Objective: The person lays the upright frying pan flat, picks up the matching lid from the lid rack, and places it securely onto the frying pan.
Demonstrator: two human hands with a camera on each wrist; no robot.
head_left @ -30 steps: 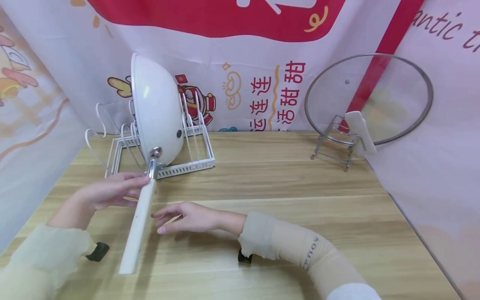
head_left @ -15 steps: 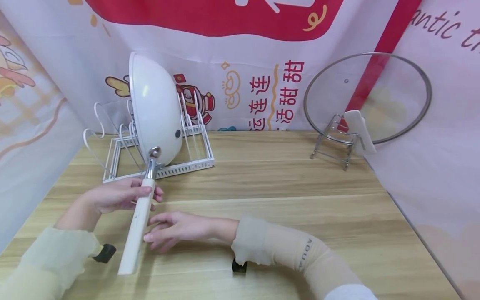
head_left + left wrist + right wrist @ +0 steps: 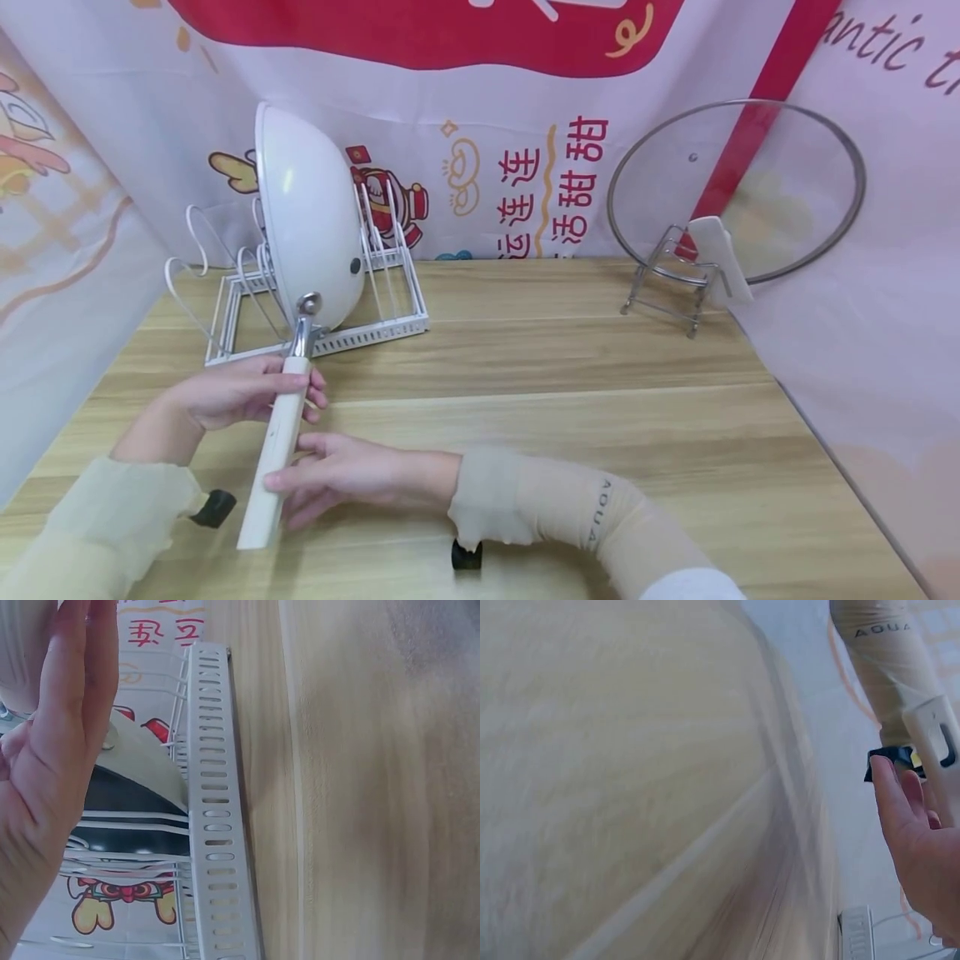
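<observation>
A white pan (image 3: 313, 208) stands on edge in a wire rack (image 3: 375, 334), its long handle (image 3: 279, 437) jutting from the rack over the near counter (image 3: 585, 417), the left hand (image 3: 243, 389) curled round it closer to the rack, the right hand (image 3: 341, 473) lightly gripping it farther out.
</observation>
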